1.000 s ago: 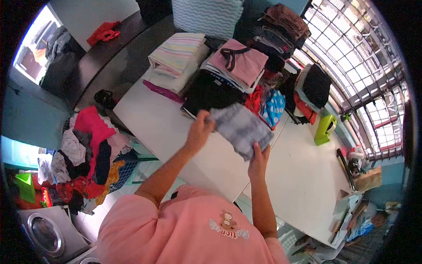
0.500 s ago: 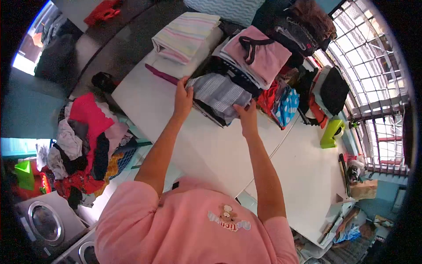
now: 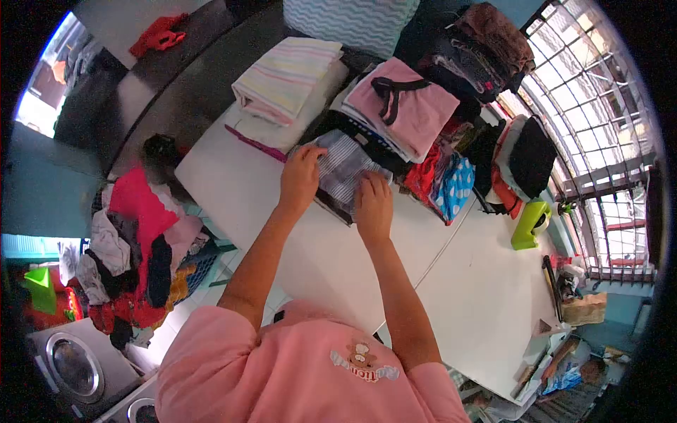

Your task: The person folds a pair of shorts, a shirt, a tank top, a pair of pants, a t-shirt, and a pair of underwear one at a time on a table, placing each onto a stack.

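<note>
A grey striped folded garment (image 3: 341, 163) lies on top of a low pile near the back of the white table, beside a taller stack. At its left edge is my left hand (image 3: 302, 178), closed on the cloth with the fingers bent over it. My right hand (image 3: 374, 206) sits at the near right part of the same garment, fingers together and curled onto the fabric; its thumb is mostly hidden. Behind, a pink garment with black trim (image 3: 402, 102) tops the taller stack. A purple cloth (image 3: 255, 143) pokes out left of my left hand.
Folded striped towels (image 3: 285, 77) stand at the back left. Blue polka-dot cloth (image 3: 453, 187) and dark folded clothes (image 3: 532, 158) lie to the right, near a green tape dispenser (image 3: 530, 225). Loose laundry (image 3: 144, 225) heaps over a basket left of the table (image 3: 331, 261).
My right hand has shifted left, from the garment's right corner onto its near part. My left hand has come slightly nearer and over the edge. The view has tilted slightly.
</note>
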A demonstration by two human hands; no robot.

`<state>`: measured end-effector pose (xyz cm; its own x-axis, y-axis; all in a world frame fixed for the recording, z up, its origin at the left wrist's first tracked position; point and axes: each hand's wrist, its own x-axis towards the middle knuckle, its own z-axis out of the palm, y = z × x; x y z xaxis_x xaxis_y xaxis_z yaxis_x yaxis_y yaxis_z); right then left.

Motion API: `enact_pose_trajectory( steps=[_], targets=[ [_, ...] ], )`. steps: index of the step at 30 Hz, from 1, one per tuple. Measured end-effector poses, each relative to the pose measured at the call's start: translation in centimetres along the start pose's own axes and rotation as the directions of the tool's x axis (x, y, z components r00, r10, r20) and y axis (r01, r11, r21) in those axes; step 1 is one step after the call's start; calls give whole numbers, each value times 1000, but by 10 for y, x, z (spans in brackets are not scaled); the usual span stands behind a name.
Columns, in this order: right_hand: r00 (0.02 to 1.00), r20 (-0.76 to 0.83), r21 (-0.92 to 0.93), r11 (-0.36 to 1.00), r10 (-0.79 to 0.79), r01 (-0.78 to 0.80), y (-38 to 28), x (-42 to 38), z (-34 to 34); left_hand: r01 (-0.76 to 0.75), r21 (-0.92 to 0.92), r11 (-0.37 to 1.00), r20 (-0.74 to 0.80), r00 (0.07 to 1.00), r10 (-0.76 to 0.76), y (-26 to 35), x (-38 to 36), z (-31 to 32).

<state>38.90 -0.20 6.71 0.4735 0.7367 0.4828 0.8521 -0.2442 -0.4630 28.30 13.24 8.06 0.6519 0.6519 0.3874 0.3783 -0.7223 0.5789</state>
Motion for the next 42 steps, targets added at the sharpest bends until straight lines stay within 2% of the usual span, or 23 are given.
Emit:
enact_pose_trajectory(
  steps=[3,4,6,8,9,13,15,20,22,26,28,29,30,31,32,34,36,37,38,39,40,41,42],
  targets=[
    [997,38,34,997,68,-70,-11,2,0,67,33,997,-44,997,-66,17,8,3],
    [998,18,-23,998,63,-63,-13,2,3,65,32,997,-41,997,-63,19,8,10],
    [998,6,-77,995,61,-61,-13,-1,6,-82,249,965,71,995,67,16,2,28],
    [993,87,-236,970,80,-57,-11,-6,12,-82,296,952,132,990,44,5,-4,39],
    [992,96,-233,971,85,-60,-9,-6,14,-87,341,936,187,982,23,-1,-7,45],
    [983,174,-184,982,62,-29,-3,4,20,-123,353,928,243,969,36,-38,-17,65],
    [977,207,-169,986,43,-7,3,5,26,53,179,982,199,976,-89,-32,-12,58],
    [974,228,-133,991,-4,35,22,5,41,38,196,980,58,997,-50,-37,-19,74],
    [973,231,-98,995,-9,33,23,11,37,124,201,972,150,976,-155,-34,-12,71],
    [966,257,6,1000,-18,17,27,3,19,85,273,958,167,977,-134,-32,-19,66],
    [988,155,85,996,13,-26,13,2,-15,15,362,932,83,995,-49,-37,-16,71],
    [996,63,176,982,58,-68,3,2,-37,7,356,934,67,997,-33,-36,-13,68],
    [998,46,168,984,48,-55,-11,3,-64,-3,394,919,95,995,-38,-32,-12,62],
    [989,96,513,846,116,-149,-29,3,-96,-14,432,902,126,991,-45,-28,-10,57],
    [973,169,781,582,154,-228,-48,1,-127,-23,428,903,115,993,-29,-24,-9,55],
    [988,150,920,360,48,-157,-83,-12,-188,3,389,921,71,997,-34,-19,-6,53],
    [947,-135,989,11,-291,144,-123,-25,-242,-5,330,944,62,998,-16,-16,0,45],
    [981,-185,966,-172,57,192,-145,-63,-267,-1,272,962,59,998,-16,-13,2,40],
    [888,324,840,-531,327,-111,-110,-121,-294,0,271,963,49,999,-13,-9,2,36],
    [892,324,839,-532,316,-116,-119,-123,-301,-12,222,975,-40,999,21,-5,-1,31],
    [982,123,873,-486,145,-38,-144,-117,-312,-25,178,984,-129,990,49,-3,-7,24],
    [996,-82,886,-461,-40,55,-173,-107,-324,-17,188,982,-136,990,44,3,-15,13],
    [934,-281,877,-456,-223,155,-198,-101,-334,18,160,987,-145,989,6,11,-22,1]
  ],
)
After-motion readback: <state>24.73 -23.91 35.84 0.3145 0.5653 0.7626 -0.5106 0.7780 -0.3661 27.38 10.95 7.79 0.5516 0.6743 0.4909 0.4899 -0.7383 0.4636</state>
